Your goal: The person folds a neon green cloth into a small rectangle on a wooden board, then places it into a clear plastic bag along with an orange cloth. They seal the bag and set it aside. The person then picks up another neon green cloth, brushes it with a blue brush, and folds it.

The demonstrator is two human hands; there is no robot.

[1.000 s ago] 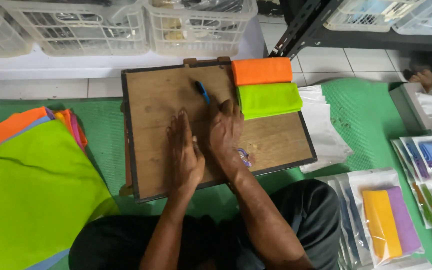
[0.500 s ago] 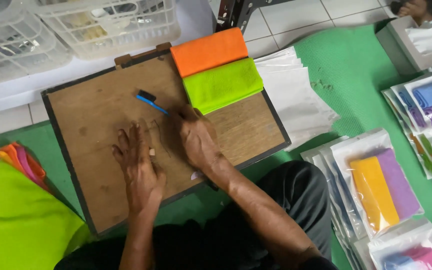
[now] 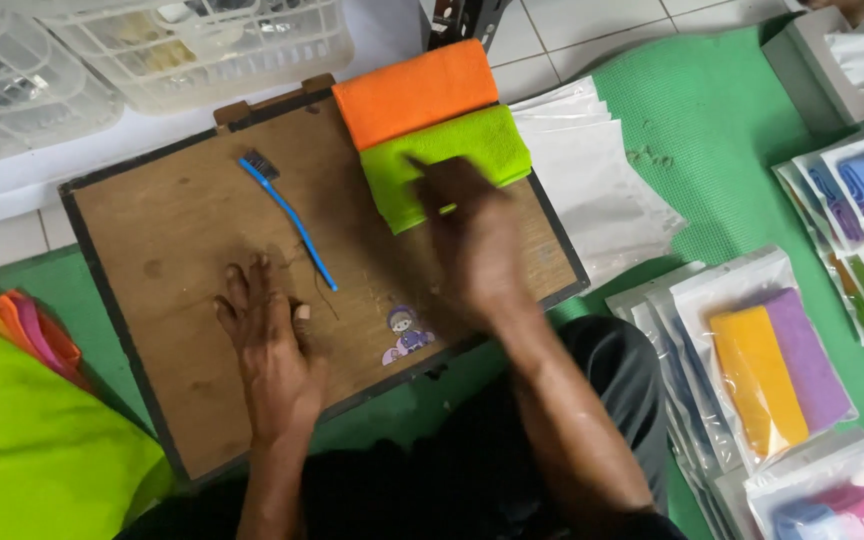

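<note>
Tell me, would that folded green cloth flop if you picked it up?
Probably yes: the green cloth looks soft and fuzzy, so it would likely droop and unfold. It seems light. It probably would not slide easily on the wooden board.

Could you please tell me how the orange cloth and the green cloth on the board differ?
The orange cloth lies at the board's far edge; the green cloth lies just nearer, against it. The right hand reaches onto the green cloth; the orange cloth is untouched. The left hand rests flat on the board. Both cloths are folded rectangles.
</note>
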